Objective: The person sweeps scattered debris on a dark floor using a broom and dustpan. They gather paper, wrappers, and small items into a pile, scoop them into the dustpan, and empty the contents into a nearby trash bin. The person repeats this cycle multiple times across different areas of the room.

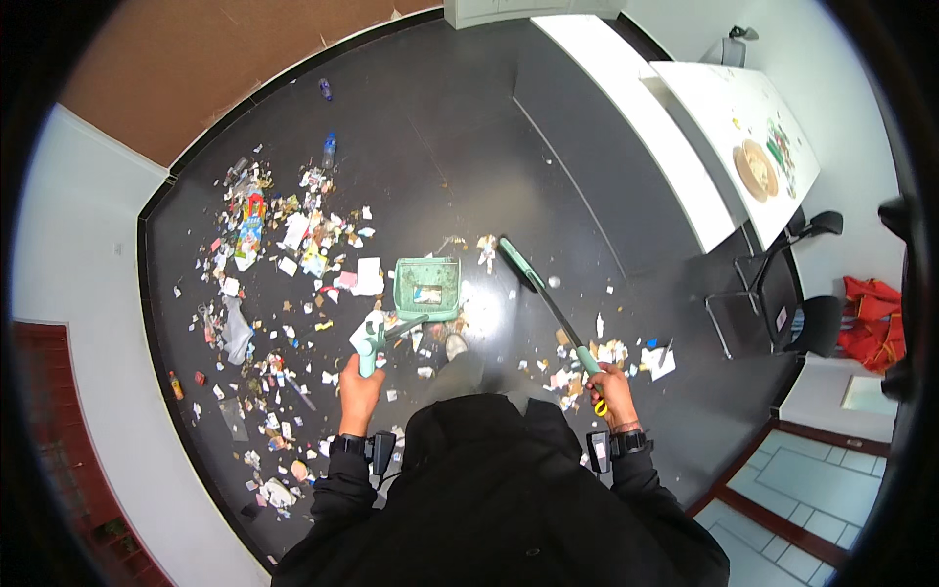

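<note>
My left hand [361, 394] is closed around the pale green upright handle of a dustpan. The dustpan's green pan [427, 264] lies on the floor ahead, with a little debris in it. My right hand [612, 389] grips the green handle of a broom, which has a black pole [559, 318] and a yellow loop at its end. The broom's green head [520, 262] is down on the floor to the right of the pan. Between head and pan lies a small clump of litter [487, 250]. Bristles cannot be made out.
Paper scraps and litter [308, 230] cover the floor at left, with a blue-capped bottle [330, 152] beyond. More scraps [611, 354] lie near my right hand. A white-topped desk [626, 108], a black chair [768, 303] and a red cloth [871, 323] stand at right.
</note>
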Demonstrator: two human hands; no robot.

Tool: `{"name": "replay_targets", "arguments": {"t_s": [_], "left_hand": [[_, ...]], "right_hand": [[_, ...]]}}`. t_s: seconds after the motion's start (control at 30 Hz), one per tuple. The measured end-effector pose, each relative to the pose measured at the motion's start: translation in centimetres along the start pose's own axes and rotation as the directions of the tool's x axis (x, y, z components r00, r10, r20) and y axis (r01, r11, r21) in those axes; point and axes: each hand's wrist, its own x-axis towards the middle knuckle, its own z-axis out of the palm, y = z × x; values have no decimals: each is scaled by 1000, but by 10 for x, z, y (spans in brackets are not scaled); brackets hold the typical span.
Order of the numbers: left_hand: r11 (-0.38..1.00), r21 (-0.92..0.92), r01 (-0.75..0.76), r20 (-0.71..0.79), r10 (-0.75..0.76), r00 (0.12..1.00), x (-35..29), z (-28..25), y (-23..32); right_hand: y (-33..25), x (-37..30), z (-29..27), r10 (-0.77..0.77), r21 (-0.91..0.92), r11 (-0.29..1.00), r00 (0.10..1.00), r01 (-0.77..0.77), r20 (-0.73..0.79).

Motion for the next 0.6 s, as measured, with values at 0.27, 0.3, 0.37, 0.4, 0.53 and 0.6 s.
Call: {"name": "replay_targets", "arguments": {"t_s": [0.27, 0.3, 0.37, 0.4, 0.53, 0.6], "left_hand": [[1000, 20, 10, 14, -10, 1000, 108, 3, 64], [1000, 9, -25, 12, 25, 1000, 121, 5, 73], [1000, 1, 14, 15, -14, 1000, 147, 12, 95], [1000, 5, -7, -9, 7, 1000, 161, 17, 106], [999, 16, 37, -26, -37, 999, 217, 40, 152], [999, 34, 42, -53, -41, 998, 244, 54, 181]], "right_hand": [[-103, 81, 66, -91, 4, 996, 995, 91, -40], [-117, 94, 71, -102, 11, 995, 994, 103, -37], [-149, 124, 79, -85, 41, 995, 995, 87, -46], [-166, 141, 83, -87, 45, 995, 995, 90, -54], [-235, 221, 97, -93, 48, 994, 994, 96, -65], [-272, 265, 106, -93, 79, 992, 993, 99, -73]]}}
